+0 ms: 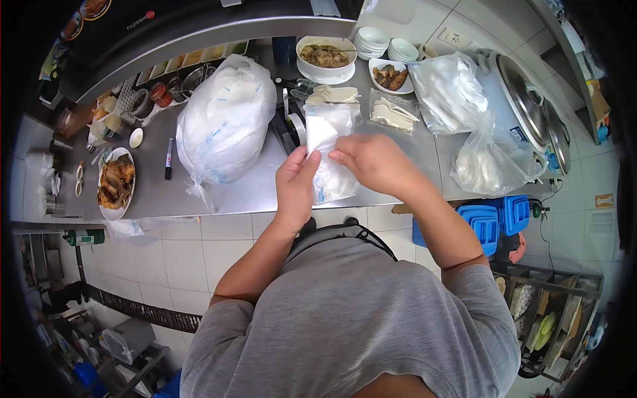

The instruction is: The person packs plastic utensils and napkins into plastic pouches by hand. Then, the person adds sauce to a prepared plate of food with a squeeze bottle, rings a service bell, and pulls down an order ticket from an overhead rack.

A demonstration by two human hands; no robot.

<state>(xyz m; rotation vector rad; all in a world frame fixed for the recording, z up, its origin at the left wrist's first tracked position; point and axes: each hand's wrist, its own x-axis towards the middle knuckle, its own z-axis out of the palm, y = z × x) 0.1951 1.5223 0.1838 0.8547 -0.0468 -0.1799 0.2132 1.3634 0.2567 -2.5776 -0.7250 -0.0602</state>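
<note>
Before me, a folded white napkin [322,136] is between my two hands, over a clear plastic pack [337,182] of white contents on the steel counter. My left hand [296,180] pinches its left edge, thumb on top. On the right side my right hand [375,162] is closed, thumb and forefinger pressed together at the edge; the exact grip is partly hidden. Just beyond are wooden cutlery pieces [332,95], and a clear bag of wooden cutlery [393,113] lies to the right.
A large stuffed plastic bag [227,119] stands left, beside a marker [168,159] and a plate of fried food [117,182]. Behind sit a bowl of food [325,56] and a small dish [391,77]. White plastic bags [454,93] and lidded pots [524,99] occupy the right.
</note>
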